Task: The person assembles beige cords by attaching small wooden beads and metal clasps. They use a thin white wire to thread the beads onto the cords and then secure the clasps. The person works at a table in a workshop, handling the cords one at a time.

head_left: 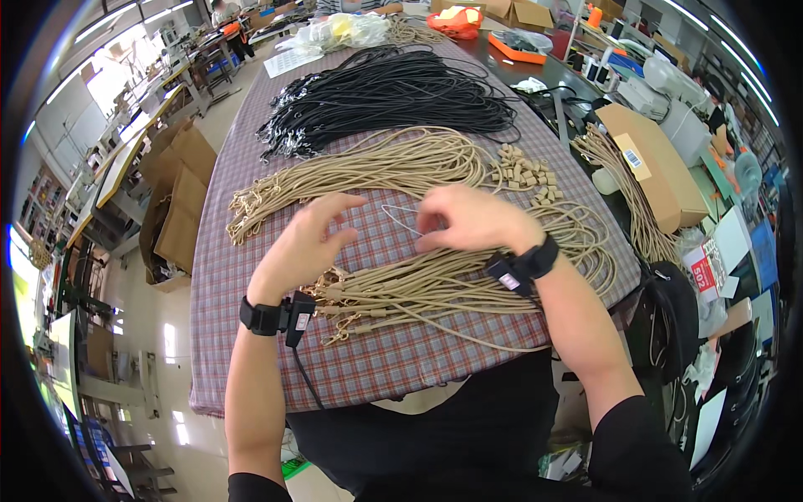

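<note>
My right hand [475,219] pinches a thin whitish wire loop [403,208], whose pointed end sticks out toward my left hand. Thumb and fingers of my left hand [308,243] are curved apart with nothing visible between them. Both hands hover over the strip of cloth between two bundles of tan cords. The nearer tan cord bundle [418,289] lies just below my hands, with gold-coloured metal clips at its left end. Beyond them rests the farther tan cord bundle [368,167]. To the right of that is a pile of small tan cylindrical pieces [527,174].
A plaid cloth [251,360] covers the table. Black cords [401,96] with silvery clips lie at its far part, with clear plastic bags [335,33] behind. At right are a cardboard box [652,167] and more hanging tan cords [623,192]. An open carton [180,209] stands left.
</note>
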`<state>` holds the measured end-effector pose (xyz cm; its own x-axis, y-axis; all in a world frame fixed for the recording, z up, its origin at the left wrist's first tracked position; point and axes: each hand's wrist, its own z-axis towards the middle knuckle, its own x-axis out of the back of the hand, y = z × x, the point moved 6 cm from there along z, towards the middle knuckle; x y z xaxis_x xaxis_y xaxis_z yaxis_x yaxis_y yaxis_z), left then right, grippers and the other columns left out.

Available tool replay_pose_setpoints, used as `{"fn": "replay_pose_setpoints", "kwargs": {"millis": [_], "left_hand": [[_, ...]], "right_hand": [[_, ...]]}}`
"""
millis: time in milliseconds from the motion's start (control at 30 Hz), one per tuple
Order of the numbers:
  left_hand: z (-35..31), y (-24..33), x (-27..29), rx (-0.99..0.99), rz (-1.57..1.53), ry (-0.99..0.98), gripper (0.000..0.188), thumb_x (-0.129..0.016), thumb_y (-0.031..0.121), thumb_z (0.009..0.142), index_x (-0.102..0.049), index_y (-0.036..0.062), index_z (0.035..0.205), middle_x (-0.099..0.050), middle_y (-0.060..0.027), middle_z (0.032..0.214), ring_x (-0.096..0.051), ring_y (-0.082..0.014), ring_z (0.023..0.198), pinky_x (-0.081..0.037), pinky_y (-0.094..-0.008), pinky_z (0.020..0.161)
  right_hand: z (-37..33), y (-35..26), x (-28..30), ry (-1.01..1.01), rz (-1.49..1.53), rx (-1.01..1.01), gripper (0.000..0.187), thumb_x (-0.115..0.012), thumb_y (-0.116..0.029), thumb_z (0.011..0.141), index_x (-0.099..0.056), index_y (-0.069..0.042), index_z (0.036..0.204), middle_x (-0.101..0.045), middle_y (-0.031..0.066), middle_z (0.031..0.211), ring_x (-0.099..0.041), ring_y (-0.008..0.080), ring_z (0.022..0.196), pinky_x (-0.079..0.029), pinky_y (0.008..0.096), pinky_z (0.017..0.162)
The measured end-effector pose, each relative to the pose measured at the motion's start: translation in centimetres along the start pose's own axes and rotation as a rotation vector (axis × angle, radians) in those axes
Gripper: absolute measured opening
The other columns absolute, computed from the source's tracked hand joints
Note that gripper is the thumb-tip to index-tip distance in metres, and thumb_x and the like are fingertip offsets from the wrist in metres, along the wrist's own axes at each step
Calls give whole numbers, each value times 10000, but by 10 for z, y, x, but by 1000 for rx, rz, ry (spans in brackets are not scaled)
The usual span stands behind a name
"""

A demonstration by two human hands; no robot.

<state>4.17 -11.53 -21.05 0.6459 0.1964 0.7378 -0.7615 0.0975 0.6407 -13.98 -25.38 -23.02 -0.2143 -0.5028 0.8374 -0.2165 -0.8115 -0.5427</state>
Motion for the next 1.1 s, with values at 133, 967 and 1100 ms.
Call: {"fn": "replay_pose_setpoints", "kwargs": {"millis": [133, 967, 1100], "left_hand": [[-5, 20, -18, -335, 178, 71, 466, -707, -14, 934, -671, 31, 1397, -697, -156, 1407, -676, -314, 1246, -536, -450, 1054], [0, 43, -33, -300, 182, 138, 60, -623, 69, 1002, -628, 13, 983, -660, -233, 761, -648, -470, 720, -502, -536, 625], [-2, 37, -28, -179, 281, 127, 98, -635, 103, 1009, -651, 9, 989, -663, -246, 778, -648, -480, 745, -494, -557, 642]], "right_hand": [[11, -19, -19, 30, 48, 169, 121, -765, -99, 915, -681, -15, 945, -690, 135, 945, -685, 336, 916, -547, 429, 817], [2, -34, -5, 140, 1021, 51, 350, -769, -313, 1034, -714, -18, 1213, -681, -42, 874, -596, 18, 767, -469, 216, 659], [3, -18, -9, 190, 1117, -28, 262, -746, -304, 1049, -715, -48, 1096, -603, -69, 786, -493, 5, 643, -356, 186, 555]]}}
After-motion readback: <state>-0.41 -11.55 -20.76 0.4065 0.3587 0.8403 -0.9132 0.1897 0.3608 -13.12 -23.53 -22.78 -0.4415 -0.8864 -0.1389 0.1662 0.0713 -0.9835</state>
